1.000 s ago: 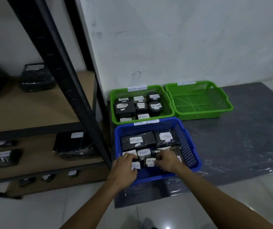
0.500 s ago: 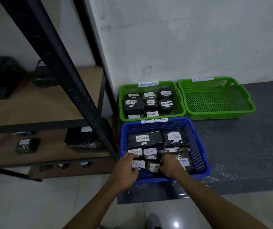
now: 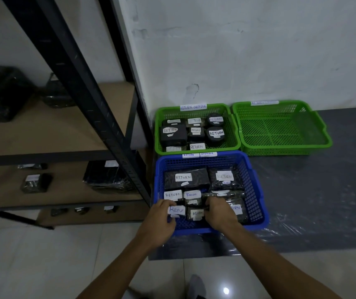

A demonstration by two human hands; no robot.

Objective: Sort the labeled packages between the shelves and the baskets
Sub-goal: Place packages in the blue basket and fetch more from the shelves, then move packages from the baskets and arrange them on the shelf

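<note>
Bare forearms (image 3: 116, 266), bare hands, left hand (image 3: 162, 221), right hand (image 3: 220, 214), grey shoe toe (image 3: 195, 284) below

So the right hand (image 3: 220, 212) hides half the label (image 3: 236, 209) beside its fingers (image 3: 210, 202). Fingertips are buried, grip's anyone's guess.

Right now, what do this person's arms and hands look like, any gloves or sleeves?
The left hand and right hand are bare: no gloves, rings or watch show. Both forearms are bare too, no sleeve in view down to the picture's edge.
</note>
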